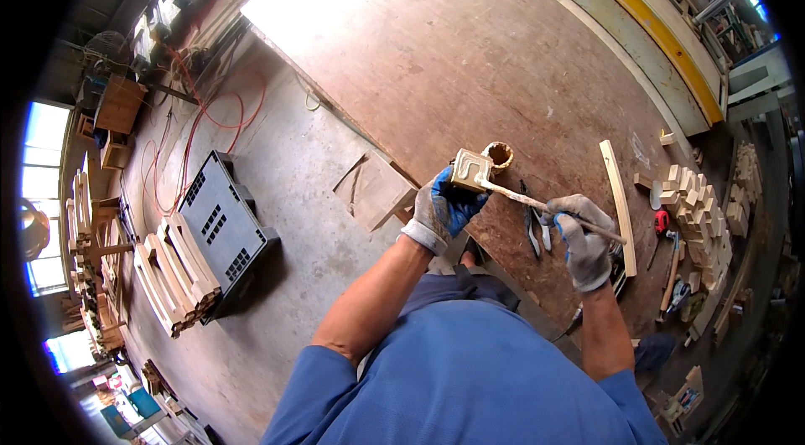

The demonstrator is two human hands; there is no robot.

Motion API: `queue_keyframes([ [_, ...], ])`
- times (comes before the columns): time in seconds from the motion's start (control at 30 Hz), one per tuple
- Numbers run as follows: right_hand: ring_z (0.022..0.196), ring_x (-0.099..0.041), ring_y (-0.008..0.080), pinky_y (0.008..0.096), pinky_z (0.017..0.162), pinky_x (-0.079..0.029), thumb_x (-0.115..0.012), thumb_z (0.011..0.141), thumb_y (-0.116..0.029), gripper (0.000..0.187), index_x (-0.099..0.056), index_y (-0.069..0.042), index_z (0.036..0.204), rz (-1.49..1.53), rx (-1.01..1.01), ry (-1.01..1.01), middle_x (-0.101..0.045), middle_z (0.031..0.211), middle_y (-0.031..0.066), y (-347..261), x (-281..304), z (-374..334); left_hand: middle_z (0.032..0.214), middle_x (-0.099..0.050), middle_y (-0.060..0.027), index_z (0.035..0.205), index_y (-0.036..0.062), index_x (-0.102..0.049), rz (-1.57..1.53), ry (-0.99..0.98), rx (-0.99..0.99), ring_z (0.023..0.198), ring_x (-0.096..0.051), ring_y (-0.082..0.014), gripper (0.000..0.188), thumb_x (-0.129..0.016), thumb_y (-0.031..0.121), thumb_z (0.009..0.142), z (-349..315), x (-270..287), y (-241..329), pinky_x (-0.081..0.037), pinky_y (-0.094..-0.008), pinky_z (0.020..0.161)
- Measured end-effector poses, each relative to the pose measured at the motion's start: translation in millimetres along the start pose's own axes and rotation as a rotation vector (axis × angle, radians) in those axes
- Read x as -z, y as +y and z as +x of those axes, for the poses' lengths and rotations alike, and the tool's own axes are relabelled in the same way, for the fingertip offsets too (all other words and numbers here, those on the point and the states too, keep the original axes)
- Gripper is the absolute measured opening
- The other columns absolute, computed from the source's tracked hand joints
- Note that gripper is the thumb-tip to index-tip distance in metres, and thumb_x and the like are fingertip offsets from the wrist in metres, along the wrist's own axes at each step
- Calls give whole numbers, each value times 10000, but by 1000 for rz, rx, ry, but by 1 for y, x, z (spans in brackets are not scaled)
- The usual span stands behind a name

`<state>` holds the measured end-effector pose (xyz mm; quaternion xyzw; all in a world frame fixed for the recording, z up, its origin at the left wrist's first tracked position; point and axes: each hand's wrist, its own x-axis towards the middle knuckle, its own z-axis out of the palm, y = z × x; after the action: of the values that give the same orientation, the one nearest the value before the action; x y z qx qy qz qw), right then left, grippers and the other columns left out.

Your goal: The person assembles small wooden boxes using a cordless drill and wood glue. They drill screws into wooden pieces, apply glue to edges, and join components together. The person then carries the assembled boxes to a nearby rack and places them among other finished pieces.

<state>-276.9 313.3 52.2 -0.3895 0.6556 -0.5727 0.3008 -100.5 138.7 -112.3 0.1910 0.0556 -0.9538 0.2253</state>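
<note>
My gloved left hand [438, 212] grips a small square wooden block [470, 162] near the table's edge, its face turned up with a pale, glue-like line looping over it. In my gloved right hand [584, 245] is a thin stick [524, 198], slanting left so its whitish, coated tip meets the block's lower right corner. Just behind the block stands a round cup [501, 155] with a crusted, yellowish rim; its contents cannot be made out. Between the hands lie pliers [533, 231] on the brown tabletop [470, 59]. A narrow wooden strip [619, 206] rests beyond my right hand.
Stacked wooden blocks [694, 206], a red tape measure [662, 222] and a hammer [672, 273] lie at the right. On the floor to the left are a grey plastic crate [220, 223], curved wooden pieces [174, 271], a flat board [373, 191] and orange hoses [194, 122].
</note>
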Motion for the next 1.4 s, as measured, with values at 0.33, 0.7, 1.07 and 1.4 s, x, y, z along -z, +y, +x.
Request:
queue_keyframes([
  [0.33, 840, -703, 152, 298, 758, -580, -574, 961, -21, 170, -719, 44, 1021, 23, 12, 14, -732, 916, 103, -2, -4, 9, 1347, -655, -246, 1418, -33, -564, 23, -23, 42, 1161, -679, -432, 505, -534, 330, 1068, -2, -3, -2, -623, -506, 950],
  [0.7, 750, -668, 107, 262, 655, -543, -583, 954, -18, 159, -724, 42, 997, -55, -13, 6, -732, 870, 77, -8, 1, 9, 1325, -661, -249, 1399, -39, -574, 18, 6, 20, 1146, -682, -436, 493, -542, 319, 1062, -5, -6, -3, -629, -507, 932],
  [1.07, 837, -708, 145, 293, 778, -592, -558, 963, 20, 171, -717, 57, 1014, 75, -36, 7, -732, 919, 105, -12, -6, 12, 1305, -682, -230, 1350, -29, -618, 85, 41, 20, 1140, -690, -416, 455, -563, 308, 1050, -6, -8, -5, -618, -524, 959],
  [1.4, 843, -717, 154, 299, 777, -609, -578, 974, -23, 163, -708, 55, 1031, 76, -100, 44, -736, 921, 104, -4, 10, 11, 1292, -693, -226, 1369, -23, -612, 77, 28, -2, 1118, -702, -410, 469, -557, 324, 1057, -8, -5, -2, -631, -495, 936],
])
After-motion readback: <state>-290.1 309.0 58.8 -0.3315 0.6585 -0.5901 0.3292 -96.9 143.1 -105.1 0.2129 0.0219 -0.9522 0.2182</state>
